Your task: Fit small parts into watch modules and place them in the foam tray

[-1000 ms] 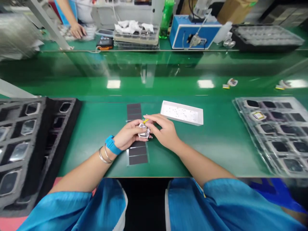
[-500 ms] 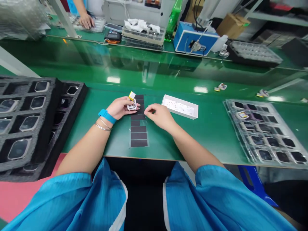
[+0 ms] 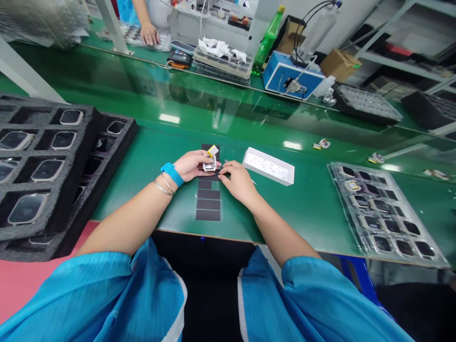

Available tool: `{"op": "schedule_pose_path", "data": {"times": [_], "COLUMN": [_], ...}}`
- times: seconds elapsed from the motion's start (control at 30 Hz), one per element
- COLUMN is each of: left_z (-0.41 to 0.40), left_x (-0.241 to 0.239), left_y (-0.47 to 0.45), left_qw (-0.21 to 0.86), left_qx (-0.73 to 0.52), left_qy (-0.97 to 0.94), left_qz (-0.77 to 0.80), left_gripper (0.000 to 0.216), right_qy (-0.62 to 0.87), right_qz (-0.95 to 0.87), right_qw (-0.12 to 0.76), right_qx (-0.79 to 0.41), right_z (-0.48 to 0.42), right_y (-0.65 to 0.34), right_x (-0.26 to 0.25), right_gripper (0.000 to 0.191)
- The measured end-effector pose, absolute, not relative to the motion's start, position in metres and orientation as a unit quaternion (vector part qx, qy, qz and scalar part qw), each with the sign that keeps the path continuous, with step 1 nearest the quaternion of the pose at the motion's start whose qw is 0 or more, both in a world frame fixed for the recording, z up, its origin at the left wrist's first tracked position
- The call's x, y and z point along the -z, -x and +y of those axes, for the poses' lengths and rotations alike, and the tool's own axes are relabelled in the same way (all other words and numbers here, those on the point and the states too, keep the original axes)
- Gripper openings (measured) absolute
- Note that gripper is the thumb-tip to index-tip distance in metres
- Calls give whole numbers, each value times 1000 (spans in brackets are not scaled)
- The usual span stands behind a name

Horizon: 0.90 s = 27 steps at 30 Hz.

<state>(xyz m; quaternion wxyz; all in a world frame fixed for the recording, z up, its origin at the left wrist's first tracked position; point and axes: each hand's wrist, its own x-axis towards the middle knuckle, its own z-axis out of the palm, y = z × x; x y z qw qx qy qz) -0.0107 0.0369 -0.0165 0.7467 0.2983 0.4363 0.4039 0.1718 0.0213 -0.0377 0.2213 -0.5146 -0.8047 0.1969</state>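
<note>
My left hand [image 3: 192, 165] grips a small white smartwatch case [image 3: 209, 165], its inside showing. A yellow-edged, pale battery [image 3: 213, 151] sticks up from the case's far side. My right hand [image 3: 239, 181] is closed in a pinch right beside the case; whatever its fingertips hold is too small to make out. Below both hands, a sheet of black adhesive pieces [image 3: 208, 204] lies on the green table, partly covered by the left hand. To the right stands a shallow white box [image 3: 290, 176] with many tiny dark parts scattered inside.
Black foam trays [image 3: 90, 209] of watches are stacked at left. At right lie clear plastic trays [image 3: 388, 204] with watch faces. Loose watch parts [image 3: 323, 143] sit farther back. Across the bench are a blue machine [image 3: 285, 73], a green bottle [image 3: 268, 42] and another person's hand [image 3: 149, 34].
My right hand has come in against the watch case, closing the gap between the hands. The left hand still holds the case. The whole view has shifted and tilted slightly.
</note>
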Motion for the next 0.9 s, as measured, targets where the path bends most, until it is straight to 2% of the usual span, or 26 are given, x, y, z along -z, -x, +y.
{"op": "schedule_pose_path", "data": {"times": [0.17, 0.47, 0.63, 0.7, 0.8, 0.9], "left_z": [34, 34, 34, 33, 30, 26], "left_x": [14, 16, 14, 12, 10, 7], "left_y": [10, 7, 8, 7, 3, -3], "left_qw": [741, 747, 738, 741, 725, 704], "left_qx": [-396, -395, -392, -392, -400, -406], "left_qy": [-293, -288, -279, -283, -295, -315], "left_qz": [457, 452, 473, 466, 476, 491], "left_gripper": [9, 9, 9, 8, 7, 7], "right_qy": [527, 458, 384, 370, 348, 354], "right_qz": [-787, -845, -874, -870, -836, -773], "right_qw": [232, 258, 289, 320, 415, 493], "right_qx": [-220, -100, -69, -64, -88, -187], "right_z": [23, 23, 15, 9, 2, 0], "right_y": [-170, -169, -176, -178, -179, -179], "right_x": [42, 65, 57, 45, 27, 18], "right_gripper": [6, 14, 13, 11, 6, 6]}}
